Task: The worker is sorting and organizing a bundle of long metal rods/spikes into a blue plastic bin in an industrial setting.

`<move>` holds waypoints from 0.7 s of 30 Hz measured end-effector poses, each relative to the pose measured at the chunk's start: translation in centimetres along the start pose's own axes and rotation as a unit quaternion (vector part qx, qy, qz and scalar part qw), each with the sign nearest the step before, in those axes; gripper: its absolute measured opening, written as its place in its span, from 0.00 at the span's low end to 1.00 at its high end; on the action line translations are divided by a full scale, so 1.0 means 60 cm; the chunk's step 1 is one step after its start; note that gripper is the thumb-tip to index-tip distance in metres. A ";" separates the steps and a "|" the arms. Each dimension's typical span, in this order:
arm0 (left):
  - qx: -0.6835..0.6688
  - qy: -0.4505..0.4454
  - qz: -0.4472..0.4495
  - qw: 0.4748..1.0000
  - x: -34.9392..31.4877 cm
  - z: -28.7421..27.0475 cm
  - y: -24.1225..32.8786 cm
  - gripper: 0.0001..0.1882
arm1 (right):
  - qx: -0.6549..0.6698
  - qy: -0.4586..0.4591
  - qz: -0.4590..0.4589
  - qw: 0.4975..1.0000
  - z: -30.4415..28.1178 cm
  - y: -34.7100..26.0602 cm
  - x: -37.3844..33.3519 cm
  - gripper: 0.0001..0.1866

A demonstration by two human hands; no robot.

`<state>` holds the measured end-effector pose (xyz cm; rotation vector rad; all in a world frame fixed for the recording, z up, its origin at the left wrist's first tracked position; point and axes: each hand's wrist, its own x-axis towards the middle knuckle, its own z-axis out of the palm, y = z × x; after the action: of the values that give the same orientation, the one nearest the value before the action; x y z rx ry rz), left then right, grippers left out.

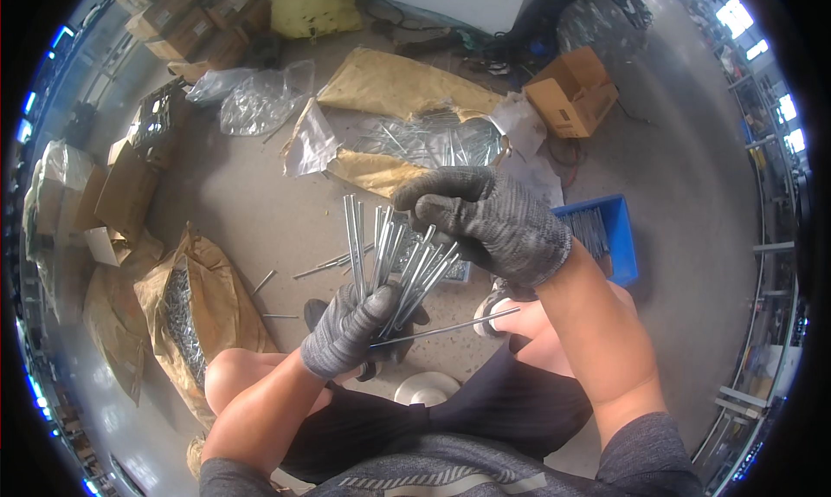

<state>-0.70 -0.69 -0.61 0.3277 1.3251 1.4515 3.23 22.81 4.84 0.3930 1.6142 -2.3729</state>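
Note:
Both my hands wear grey knit gloves. My left hand (344, 331) is closed around the lower part of a bundle of thin metal rods (385, 259), which fan out upward in several clumps. One longer rod (450, 328) sticks out to the right from below this hand, nearly level. Just right of the rods' upper ends is my right hand (515, 224), its fingers curled and thumb pressed in. Whatever may be between those fingers is hidden. Behind the bundle, a shallow container of metal pieces (459, 272) shows in part, and loose rods (329, 262) lie on the floor.
A torn paper sack (381, 77) ahead exposes many rods. To the right stand a blue bin (625, 237) with rods and an open cardboard box (558, 107). At left, another paper sack (229, 298) holds small metal parts. Cartons (177, 21) are stacked far left.

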 end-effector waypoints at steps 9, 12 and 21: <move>-0.051 -0.019 -0.035 0.998 -0.004 0.002 0.007 0.41 | 0.009 -0.089 -0.077 0.993 -0.018 0.020 0.007 0.14; -0.038 -0.029 -0.038 0.998 -0.003 0.001 0.013 0.41 | 0.027 -0.079 -0.021 0.996 -0.009 -0.001 -0.006 0.14; 0.007 -0.016 -0.053 0.998 -0.005 0.007 0.013 0.44 | 0.072 -0.069 0.040 0.994 0.001 0.005 -0.001 0.10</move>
<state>-0.62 -0.56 0.31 0.2850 1.3078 1.3448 3.39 22.67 4.63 0.3071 1.3468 -2.4063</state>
